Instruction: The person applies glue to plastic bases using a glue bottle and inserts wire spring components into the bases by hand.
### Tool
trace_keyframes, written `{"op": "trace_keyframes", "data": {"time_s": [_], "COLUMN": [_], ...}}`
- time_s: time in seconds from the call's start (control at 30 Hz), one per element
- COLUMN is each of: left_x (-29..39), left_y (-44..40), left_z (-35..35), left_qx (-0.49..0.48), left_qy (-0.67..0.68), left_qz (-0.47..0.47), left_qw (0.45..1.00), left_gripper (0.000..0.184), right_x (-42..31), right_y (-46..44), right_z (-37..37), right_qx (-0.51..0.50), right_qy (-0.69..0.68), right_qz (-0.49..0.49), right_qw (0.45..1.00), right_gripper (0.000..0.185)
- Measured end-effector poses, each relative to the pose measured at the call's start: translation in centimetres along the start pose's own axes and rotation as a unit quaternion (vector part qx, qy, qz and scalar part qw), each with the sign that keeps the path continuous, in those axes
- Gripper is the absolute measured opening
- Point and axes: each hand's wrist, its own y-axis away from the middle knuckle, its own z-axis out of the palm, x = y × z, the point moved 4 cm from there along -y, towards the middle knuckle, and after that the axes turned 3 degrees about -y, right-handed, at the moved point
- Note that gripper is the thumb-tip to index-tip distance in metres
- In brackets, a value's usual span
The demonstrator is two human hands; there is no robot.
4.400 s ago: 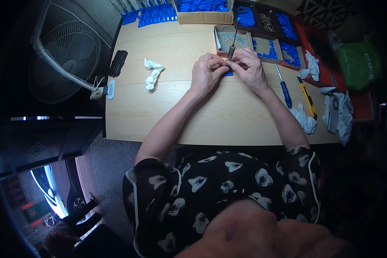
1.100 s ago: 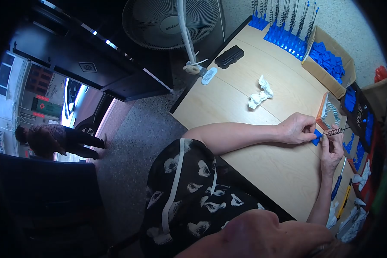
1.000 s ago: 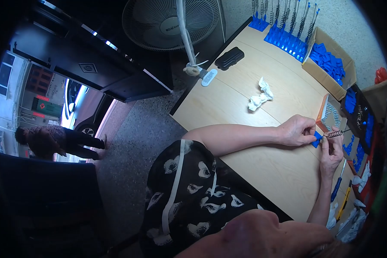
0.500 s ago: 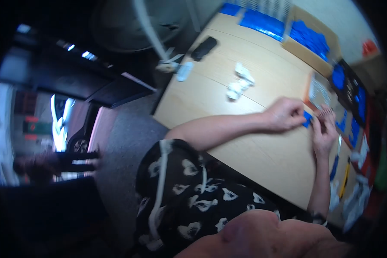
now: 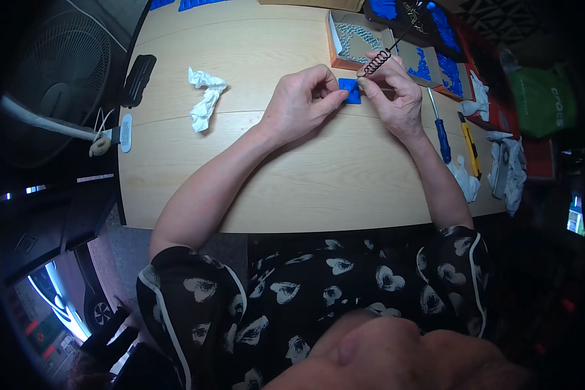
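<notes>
The view has swung back from the doorway side to face the desk [image 5: 331, 169] squarely, and the hands, which met at the fingertips in the earliest frame, are now slightly apart. The black spring [image 5: 377, 63] stood nearly upright then; now it leans up and to the right.

The right hand [image 5: 396, 97] has thumb and finger narrowed on the lower end of the spring, from whose upper end a thin rod sticks out. The left hand [image 5: 303, 101] is curled, its thumb tip over the left edge of the flat blue piece [image 5: 353, 99]; whether it grips that piece, I cannot tell. The blue piece is at the desk surface, between the two hands.

Just beyond them is an orange-sided box [image 5: 346, 63] of small shiny parts, with a tray of small blue bits [image 5: 420, 64] to its right. A screwdriver [image 5: 442, 140] and a yellow cutter [image 5: 469, 146] lie right of the right hand. A crumpled tissue [image 5: 205, 107] lies well left of the left hand, near a black case [image 5: 139, 80].
</notes>
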Motion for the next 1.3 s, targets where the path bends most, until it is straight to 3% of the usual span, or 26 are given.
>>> {"op": "trace_keyframes", "data": {"time_s": [0.33,0.43,0.53,0.73,1.3], "left_x": [0.0,-0.1,0.2,0.1,0.0], "left_y": [0.1,0.1,-0.2,-0.2,-0.3], "left_z": [0.0,0.1,0.4,0.9,1.0], "left_qx": [0.016,0.060,0.092,0.076,0.071], "left_qy": [-0.019,-0.033,-0.147,-0.224,-0.230], "left_qz": [-0.003,0.048,0.135,0.122,0.124], "left_qw": [1.000,0.997,0.976,0.964,0.963], "left_gripper": [0.020,0.021,0.023,0.022,0.023], "right_x": [0.6,0.5,-0.5,-0.2,0.1], "right_y": [0.4,0.5,0.2,0.2,0.2], "right_z": [0.1,-0.2,-0.3,-0.1,0.1], "right_qx": [0.000,0.008,0.015,-0.010,0.008], "right_qy": [0.030,0.020,-0.002,0.042,0.008], "right_qz": [-0.008,-0.002,0.019,0.014,0.005], "right_qw": [1.000,1.000,1.000,0.999,1.000], "right_gripper": [0.010,0.012,0.014,0.013,0.009]}}
